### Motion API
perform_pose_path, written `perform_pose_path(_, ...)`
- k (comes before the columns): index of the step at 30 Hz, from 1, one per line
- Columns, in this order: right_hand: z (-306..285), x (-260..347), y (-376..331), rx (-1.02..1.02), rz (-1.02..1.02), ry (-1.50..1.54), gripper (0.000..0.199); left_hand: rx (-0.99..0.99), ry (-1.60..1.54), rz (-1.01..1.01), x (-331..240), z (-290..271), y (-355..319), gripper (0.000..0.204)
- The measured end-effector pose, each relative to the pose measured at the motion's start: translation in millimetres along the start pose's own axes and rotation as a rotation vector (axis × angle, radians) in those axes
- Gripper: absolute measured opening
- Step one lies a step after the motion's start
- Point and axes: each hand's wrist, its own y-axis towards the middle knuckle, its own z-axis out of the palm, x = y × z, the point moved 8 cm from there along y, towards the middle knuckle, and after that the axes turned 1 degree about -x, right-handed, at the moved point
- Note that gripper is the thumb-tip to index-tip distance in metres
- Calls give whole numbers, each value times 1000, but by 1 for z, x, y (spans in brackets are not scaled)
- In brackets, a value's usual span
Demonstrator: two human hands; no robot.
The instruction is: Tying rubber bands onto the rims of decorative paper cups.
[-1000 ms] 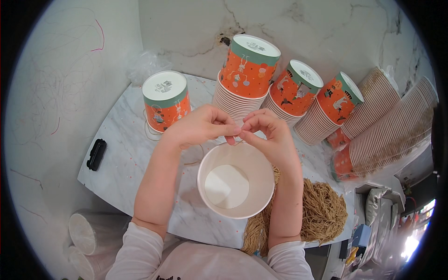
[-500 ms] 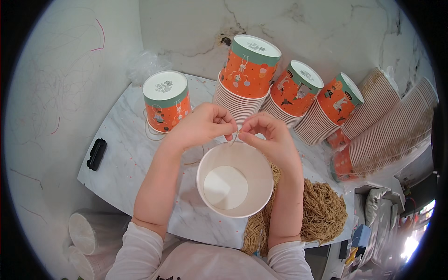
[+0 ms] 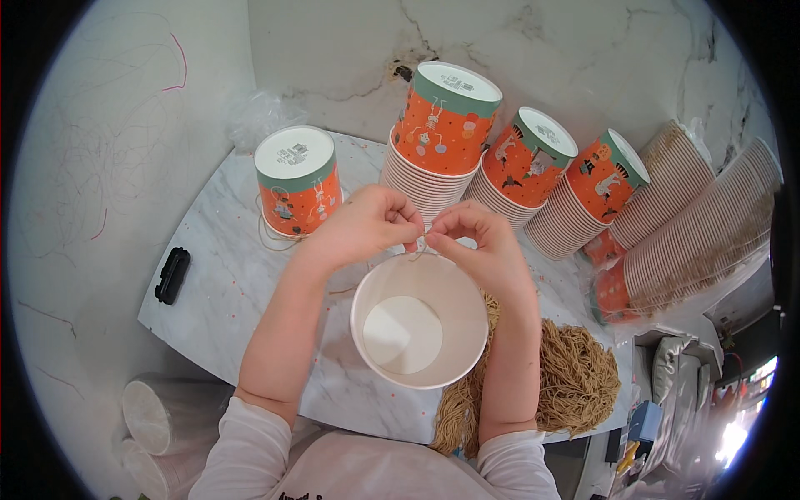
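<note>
String (image 3: 418, 255) pinched near cup (image 3: 454, 312), hands (image 3: 486, 250) slightly farther apart than earlier

Tan string (image 3: 418, 256) by upright white cup (image 3: 457, 321)

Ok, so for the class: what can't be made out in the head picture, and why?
All in the head view:
- Whether the string is knotted: too thin, and partly covered by the fingertips of the left hand and right hand.
- Outside of the open tub: its own rim and inner wall hide it.
- Middle of the yarn: behind the right forearm.
- Shirt print: cut by the lower edge.
</note>
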Motion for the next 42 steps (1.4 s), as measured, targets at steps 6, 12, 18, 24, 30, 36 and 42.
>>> perform_pose_path(6, -1, 5, 0, -19, -33, -63, 12, -72, 81, 35, 4, -3, 3, 13)
perform_pose_path(12, 5, 8, -1, 26, -81, -74, 12, -84, 193, 18, 4, -3, -1, 17)
perform_pose_path(18, 6, 5, -1, 26, -68, -158, 12, -126, 246, 59, -1, -2, -2, 17)
perform_pose_path(24, 4, 4, 2, 3, -30, 23, 8, -303, 333, 171, -19, -5, -7, 17)
perform_pose_path(30, -2, 0, 4, -45, -21, 212, 8, -536, 460, 388, -36, 1, -12, 18)
perform_pose_path(36, -6, 3, 7, -94, 12, 409, 11, -512, 121, 327, -33, -2, -10, 15)
perform_pose_path(42, -10, 2, 6, -121, 48, 440, 11, -446, -11, 337, -33, 3, -7, 13)
